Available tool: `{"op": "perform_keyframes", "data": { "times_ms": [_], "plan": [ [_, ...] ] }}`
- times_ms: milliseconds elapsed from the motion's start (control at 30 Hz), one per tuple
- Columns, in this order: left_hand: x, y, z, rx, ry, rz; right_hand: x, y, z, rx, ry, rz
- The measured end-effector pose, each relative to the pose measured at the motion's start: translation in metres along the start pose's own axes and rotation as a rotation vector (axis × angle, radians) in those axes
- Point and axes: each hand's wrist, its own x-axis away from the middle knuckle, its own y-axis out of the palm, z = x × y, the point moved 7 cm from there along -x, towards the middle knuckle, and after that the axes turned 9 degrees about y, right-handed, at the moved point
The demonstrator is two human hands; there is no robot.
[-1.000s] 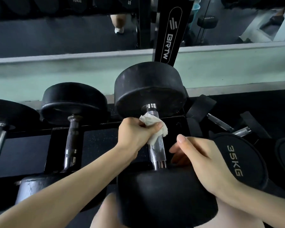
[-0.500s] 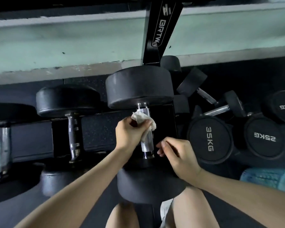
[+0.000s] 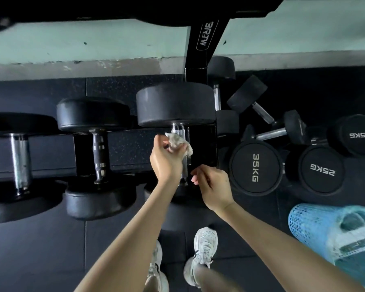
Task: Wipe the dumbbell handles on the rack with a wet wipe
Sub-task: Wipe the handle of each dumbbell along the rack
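Head view showed the wet wipe [image 3: 178, 143] bunched in the left hand [image 3: 167, 159], whose fingers curled round it and pressed it against the upper part of the chrome handle [image 3: 183, 170] of the rightmost dumbbell on the rack [image 3: 135, 148]. The right hand [image 3: 215, 186] hung just beside the handle's lower end, fingers loosely curled and holding nothing. Whether it touched the metal could not be told.

The step in hand looked like the wiping of this handle. The next move would call for sliding the wipe down the knurled bar to its lower end, then shifting left to another handle.

Three dumbbells lay on the rack in view: this one, a dark-handled middle dumbbell [image 3: 98, 152] and a chrome-handled left dumbbell [image 3: 19, 157]. On the floor to the right were three labelled ones, the 35KG dumbbell [image 3: 255, 167], the 25KG dumbbell [image 3: 321, 169] and the 17.5KG dumbbell [image 3: 360, 134], with what looked like three smaller dumbbells [image 3: 248, 94] behind them. One blue mesh bag [image 3: 316, 226] lay nearer, and two white shoes [image 3: 204, 249] showed below.
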Motion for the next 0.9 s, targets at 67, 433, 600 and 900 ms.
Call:
{"op": "perform_keyframes", "data": {
  "times_ms": [67, 433, 600, 900],
  "plan": [
    [0.001, 0.002, -0.002, 0.031, -0.023, 0.001, -0.004, 0.002, 0.003, 0.025, 0.101, -0.032],
    [-0.008, -0.009, -0.005, -0.096, -0.140, 0.012, -0.043, 0.004, -0.027, -0.187, 0.369, 0.187],
    [0.001, -0.008, -0.020, 0.220, -0.321, -0.025, -0.037, 0.009, -0.031, -0.203, 0.444, 0.301],
    [-0.006, 0.009, -0.026, 0.381, -0.567, -0.068, -0.038, 0.021, -0.028, -0.296, 0.483, 0.354]
  ]
}}
